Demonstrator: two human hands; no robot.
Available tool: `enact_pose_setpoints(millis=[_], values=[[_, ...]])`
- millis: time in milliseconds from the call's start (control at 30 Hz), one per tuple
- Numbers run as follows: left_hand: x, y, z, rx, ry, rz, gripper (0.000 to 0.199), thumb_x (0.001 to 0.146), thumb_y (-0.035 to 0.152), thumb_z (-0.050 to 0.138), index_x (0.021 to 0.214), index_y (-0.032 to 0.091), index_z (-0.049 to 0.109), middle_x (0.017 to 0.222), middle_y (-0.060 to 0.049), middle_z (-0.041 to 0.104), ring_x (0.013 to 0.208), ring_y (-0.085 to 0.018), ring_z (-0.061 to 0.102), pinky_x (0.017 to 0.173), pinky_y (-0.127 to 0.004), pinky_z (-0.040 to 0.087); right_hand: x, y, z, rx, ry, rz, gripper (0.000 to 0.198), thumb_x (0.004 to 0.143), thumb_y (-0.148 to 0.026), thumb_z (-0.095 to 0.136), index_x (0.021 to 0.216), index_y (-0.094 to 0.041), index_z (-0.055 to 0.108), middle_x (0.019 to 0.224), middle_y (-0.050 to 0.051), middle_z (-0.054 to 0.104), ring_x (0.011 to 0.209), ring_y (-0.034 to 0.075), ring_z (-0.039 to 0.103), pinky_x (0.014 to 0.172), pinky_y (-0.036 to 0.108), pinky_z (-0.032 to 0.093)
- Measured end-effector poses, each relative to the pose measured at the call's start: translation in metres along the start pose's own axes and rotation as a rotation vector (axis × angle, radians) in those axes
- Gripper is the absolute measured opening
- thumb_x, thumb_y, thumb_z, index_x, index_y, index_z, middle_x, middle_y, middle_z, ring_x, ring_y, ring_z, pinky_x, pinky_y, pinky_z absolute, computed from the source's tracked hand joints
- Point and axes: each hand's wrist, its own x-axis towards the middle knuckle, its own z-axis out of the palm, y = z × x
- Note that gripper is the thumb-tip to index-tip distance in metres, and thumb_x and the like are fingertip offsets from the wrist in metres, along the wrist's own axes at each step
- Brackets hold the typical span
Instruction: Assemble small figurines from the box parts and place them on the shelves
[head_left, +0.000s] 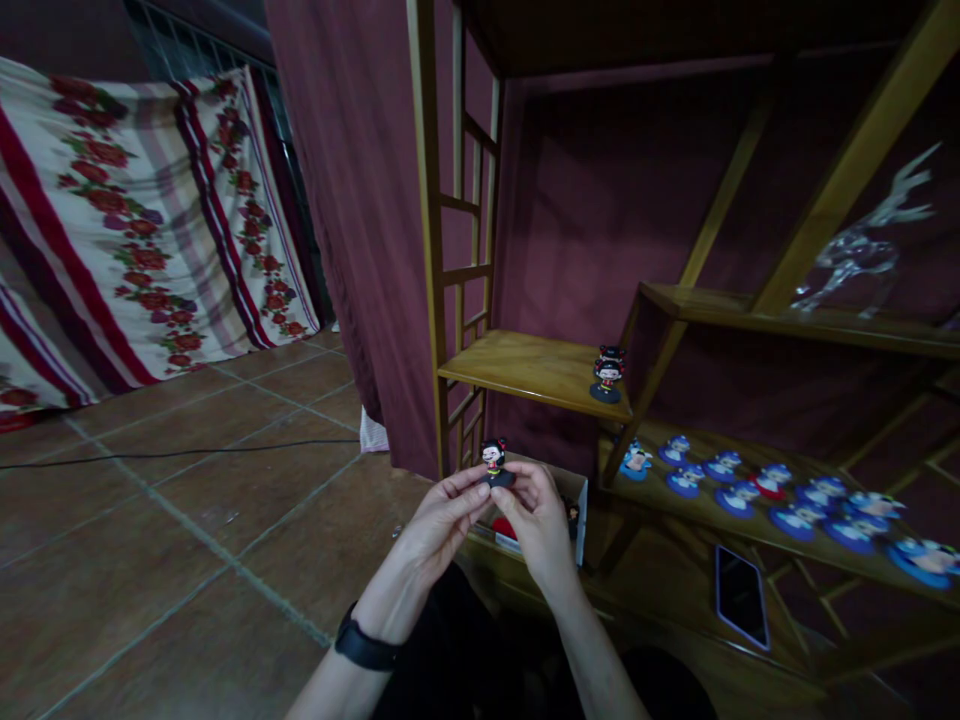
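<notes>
Between the fingertips of both hands I hold a small figurine (493, 456) upright, with black hair, red hair ornaments and a dark round base. My left hand (450, 515), with a black band on its wrist, pinches the base from the left. From the other side my right hand (534, 510) pinches the same base. Just below and behind the hands is an open box (581, 530), partly hidden by them, with something red and another dark-haired figurine inside. Similar figurines (607, 378) stand one behind the other at the right end of the small wooden shelf (525, 365).
Several blue and purple figurines (739, 497) stand in rows on the lower right shelf. A phone (741, 597) lies on the board below. A clear deer ornament (859, 255) is on the upper right shelf. A black cable (187, 453) crosses the tiled floor at left.
</notes>
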Motion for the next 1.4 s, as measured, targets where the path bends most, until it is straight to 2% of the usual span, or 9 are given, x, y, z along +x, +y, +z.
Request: enact_pose_setpoints(millis=[400, 600, 733, 967, 1133, 1300, 1400], values=[[0.002, 0.017, 0.019, 0.077, -0.003, 0.024, 0.036, 0.059, 0.007, 0.075, 0.093, 0.012, 0.068, 0.095, -0.009, 0.071, 0.084, -0.015, 0.066, 0.083, -0.024, 0.049, 0.002, -0.018, -0.004, 0.025, 0.018, -0.061, 0.028, 0.076, -0.030, 0.060, 0.103, -0.024, 0.057, 0.099, 0.005, 0.061, 0.087, 0.018, 0.060, 0.079, 0.033, 0.050], [0.005, 0.026, 0.033, 0.174, -0.002, 0.050, 0.039, 0.056, 0.009, 0.077, 0.094, 0.013, 0.068, 0.095, -0.010, 0.071, 0.082, -0.016, 0.066, 0.080, -0.025, 0.048, 0.004, -0.025, -0.008, 0.085, 0.012, -0.029, 0.032, 0.076, -0.032, 0.060, 0.107, -0.025, 0.056, 0.097, 0.004, 0.064, 0.088, 0.019, 0.061, 0.080, 0.032, 0.049], [0.013, 0.033, 0.038, 0.253, -0.013, 0.099, 0.042, 0.056, 0.010, 0.077, 0.097, 0.013, 0.066, 0.098, -0.010, 0.070, 0.086, -0.016, 0.065, 0.080, -0.024, 0.047, 0.004, -0.028, -0.012, 0.118, 0.008, 0.001, 0.036, 0.079, -0.032, 0.056, 0.114, -0.026, 0.053, 0.101, 0.005, 0.064, 0.091, 0.019, 0.061, 0.080, 0.032, 0.049], [0.030, 0.046, 0.042, 0.375, -0.010, 0.201, 0.050, 0.052, 0.011, 0.078, 0.100, 0.012, 0.064, 0.094, -0.009, 0.071, 0.082, -0.017, 0.065, 0.076, -0.025, 0.049, 0.020, -0.039, -0.024, 0.080, 0.069, -0.007, 0.034, 0.078, -0.033, 0.057, 0.110, -0.024, 0.055, 0.112, 0.007, 0.060, 0.092, 0.019, 0.059, 0.080, 0.034, 0.050], [0.036, 0.054, 0.047, 0.409, -0.020, 0.270, 0.049, 0.052, 0.010, 0.077, 0.099, 0.012, 0.064, 0.087, -0.007, 0.071, 0.076, -0.015, 0.064, 0.074, -0.024, 0.049, 0.048, -0.051, -0.026, 0.119, -0.001, -0.019, 0.036, 0.076, -0.032, 0.059, 0.111, -0.024, 0.054, 0.111, 0.007, 0.060, 0.097, 0.020, 0.057, 0.085, 0.036, 0.048], [0.039, 0.062, 0.054, 0.436, -0.102, 0.393, 0.053, 0.054, 0.013, 0.076, 0.105, 0.014, 0.060, 0.099, -0.008, 0.067, 0.079, -0.015, 0.062, 0.074, -0.027, 0.051, 0.076, -0.062, -0.018, 0.149, -0.103, -0.041, 0.042, 0.070, -0.028, 0.064, 0.111, -0.023, 0.054, 0.107, 0.006, 0.060, 0.097, 0.018, 0.057, 0.088, 0.035, 0.045], [0.043, 0.067, 0.056, 0.463, -0.121, 0.456, 0.052, 0.055, 0.015, 0.075, 0.105, 0.015, 0.059, 0.102, -0.009, 0.065, 0.080, -0.015, 0.062, 0.074, -0.029, 0.051, 0.090, -0.069, -0.014, 0.155, -0.207, -0.056, 0.039, 0.069, -0.027, 0.067, 0.105, -0.022, 0.055, 0.100, 0.004, 0.064, 0.092, 0.017, 0.059, 0.087, 0.034, 0.045]])
